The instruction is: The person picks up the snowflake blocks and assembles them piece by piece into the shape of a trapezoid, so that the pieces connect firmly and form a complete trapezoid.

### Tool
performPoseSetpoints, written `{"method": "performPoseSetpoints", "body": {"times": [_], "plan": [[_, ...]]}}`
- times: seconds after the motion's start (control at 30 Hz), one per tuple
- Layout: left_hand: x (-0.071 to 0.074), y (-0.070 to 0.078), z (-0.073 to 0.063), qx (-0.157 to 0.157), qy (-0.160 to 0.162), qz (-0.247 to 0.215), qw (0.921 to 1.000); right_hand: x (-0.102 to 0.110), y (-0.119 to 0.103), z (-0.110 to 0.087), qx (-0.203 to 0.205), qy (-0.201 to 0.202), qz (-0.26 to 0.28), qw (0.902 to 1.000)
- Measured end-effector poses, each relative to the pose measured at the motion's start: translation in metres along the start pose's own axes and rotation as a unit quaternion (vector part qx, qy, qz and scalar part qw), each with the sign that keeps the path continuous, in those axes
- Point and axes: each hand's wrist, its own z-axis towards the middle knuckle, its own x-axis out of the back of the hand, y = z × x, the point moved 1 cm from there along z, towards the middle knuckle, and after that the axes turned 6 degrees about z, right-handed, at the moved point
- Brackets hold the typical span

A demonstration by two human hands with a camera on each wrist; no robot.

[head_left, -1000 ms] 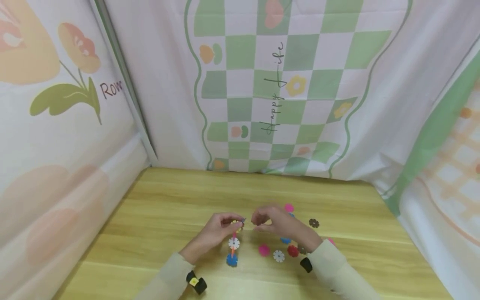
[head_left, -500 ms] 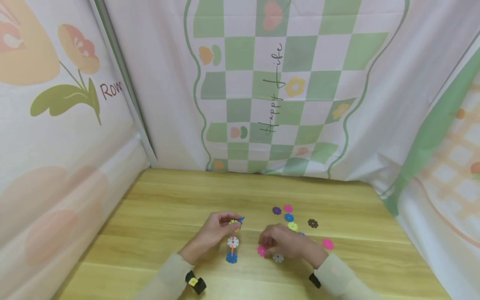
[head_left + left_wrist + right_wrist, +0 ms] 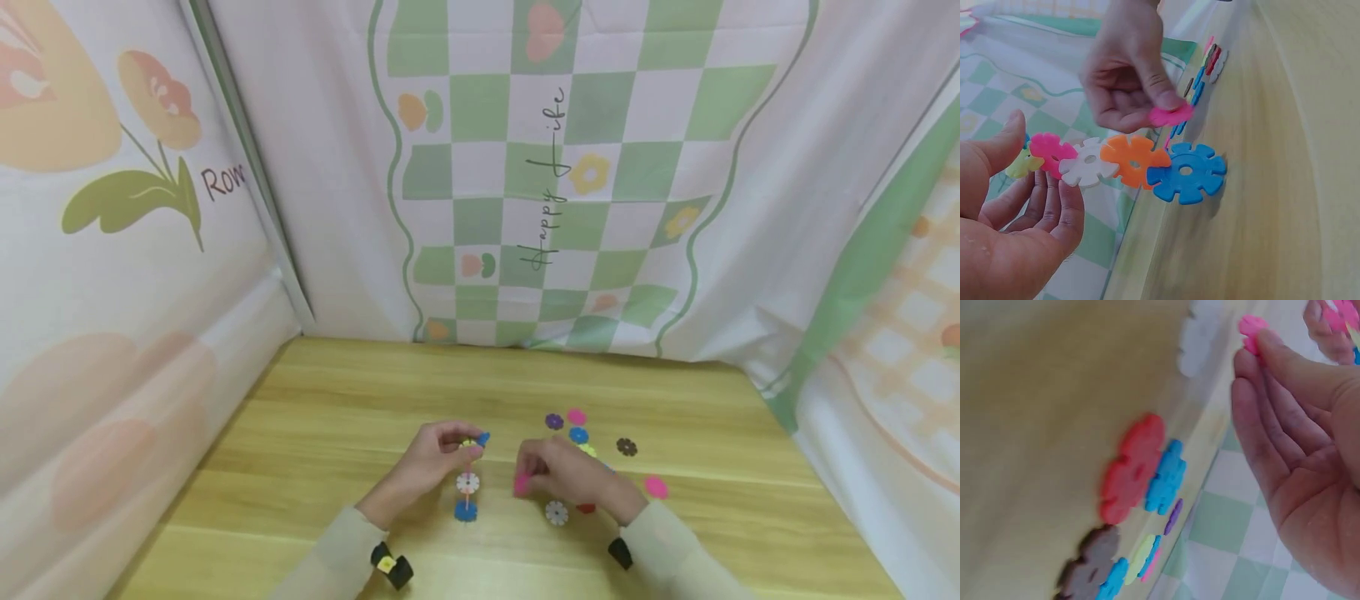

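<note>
My left hand (image 3: 426, 460) pinches the top of an upright chain of interlocking flower-shaped plastic discs. From the bottom up, the left wrist view shows a blue disc (image 3: 1213, 167), an orange disc (image 3: 1124, 154), a white disc (image 3: 1082, 167), a pink disc (image 3: 1052, 154) and a yellow disc (image 3: 1021, 166). Another blue disc (image 3: 484, 438) pokes out by the left fingertips. Whether the chain's lower end touches the table, I cannot tell. To its right, my right hand (image 3: 570, 477) pinches a separate pink disc (image 3: 1252, 329) between thumb and fingers, above the table.
Loose discs lie around and under the right hand: a white disc (image 3: 557, 513), a red disc (image 3: 1135, 469), a purple disc (image 3: 554, 422), a brown disc (image 3: 627, 447) and several others. Behind the wooden table (image 3: 360, 375) hangs a checked cloth (image 3: 480, 225).
My right hand came down from beside the chain's top to the pink disc on the table, took hold of it and lifted it slightly. The left hand stays in place with the chain.
</note>
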Motion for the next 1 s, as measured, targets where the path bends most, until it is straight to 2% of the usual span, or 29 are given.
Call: {"method": "performPoseSetpoints", "body": {"times": [0.17, 0.3, 0.6, 0.77, 1.0], "plan": [[0.001, 0.001, 0.0, -0.002, 0.005, 0.004, 1.0, 0.014, -0.005, 0.01, 0.016, 0.061, 0.014, 0.9979], [0.001, 0.003, -0.001, -0.006, 0.01, 0.006, 0.9999, 0.024, -0.017, 0.016, 0.037, 0.095, 0.034, 0.9942], [0.002, 0.007, -0.001, -0.027, 0.026, -0.002, 0.9993, 0.033, -0.039, 0.022, 0.099, 0.172, 0.048, 0.9791], [0.0, 0.009, -0.001, -0.038, 0.037, 0.004, 0.9986, 0.032, -0.045, 0.022, 0.102, 0.188, 0.07, 0.9744], [-0.001, 0.011, -0.001, -0.043, 0.052, 0.019, 0.9975, 0.029, -0.048, 0.024, 0.118, 0.183, 0.078, 0.9729]]}}
